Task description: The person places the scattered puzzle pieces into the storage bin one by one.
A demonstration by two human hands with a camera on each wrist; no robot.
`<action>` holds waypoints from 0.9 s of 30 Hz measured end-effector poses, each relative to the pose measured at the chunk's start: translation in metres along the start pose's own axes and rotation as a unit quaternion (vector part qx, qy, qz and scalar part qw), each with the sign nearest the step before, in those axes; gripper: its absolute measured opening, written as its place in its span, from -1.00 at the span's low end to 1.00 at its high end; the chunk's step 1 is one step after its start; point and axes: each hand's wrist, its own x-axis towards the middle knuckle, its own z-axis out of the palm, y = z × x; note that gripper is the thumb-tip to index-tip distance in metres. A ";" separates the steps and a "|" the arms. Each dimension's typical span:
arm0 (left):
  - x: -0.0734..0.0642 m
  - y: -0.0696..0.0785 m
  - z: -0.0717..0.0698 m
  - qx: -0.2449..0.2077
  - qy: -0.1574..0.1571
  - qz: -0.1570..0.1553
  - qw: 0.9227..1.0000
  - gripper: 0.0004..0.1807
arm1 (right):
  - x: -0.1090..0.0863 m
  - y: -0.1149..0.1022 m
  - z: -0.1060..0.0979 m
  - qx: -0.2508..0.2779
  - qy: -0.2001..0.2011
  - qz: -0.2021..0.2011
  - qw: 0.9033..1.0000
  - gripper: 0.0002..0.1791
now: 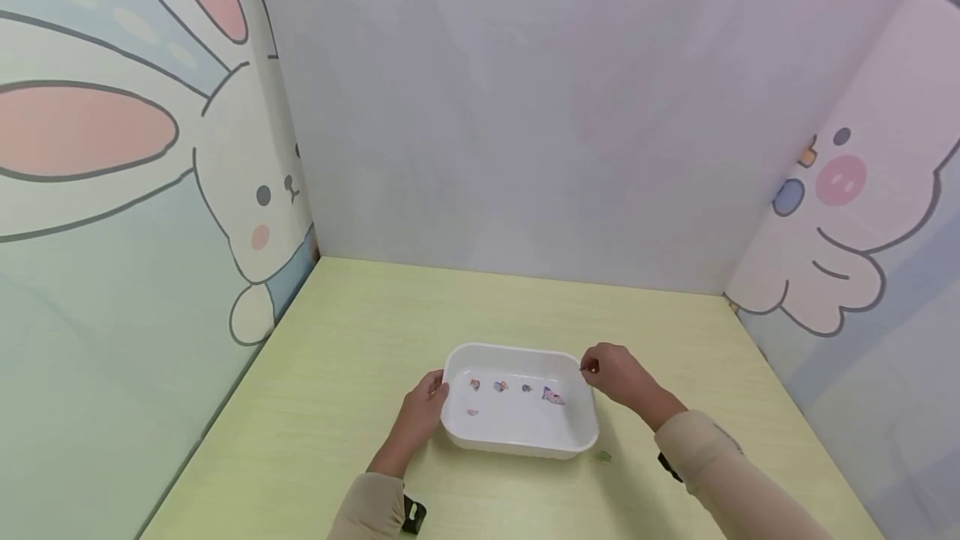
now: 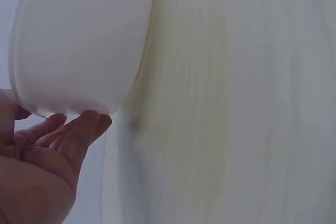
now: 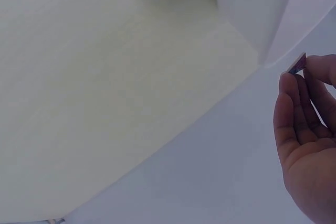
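A shallow white plastic tray (image 1: 513,432) sits on the table, with several small colourful flat pieces spread inside it. The largest of these is a pink and purple piece (image 1: 553,396) toward the right side. My left hand (image 1: 420,413) grips the tray's left end, thumb at the rim and fingertips against the outer wall, as the left wrist view also shows. Above the tray's right rim, my right hand (image 1: 618,375) pinches a small thin piece (image 3: 297,65) between thumb and fingertip. Only its edge and some dark red and blue printing show.
A small green piece (image 1: 603,457) lies on the light yellow-green table (image 1: 390,307) just outside the tray's front right corner. Fabric walls with a printed rabbit (image 1: 255,190) on the left and a printed pig (image 1: 862,190) on the right enclose the table.
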 end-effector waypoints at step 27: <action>0.000 -0.001 -0.003 -0.001 0.001 0.016 1.000 -0.57 | 0.049 -0.083 0.050 -0.055 -0.114 -0.083 0.988 -0.82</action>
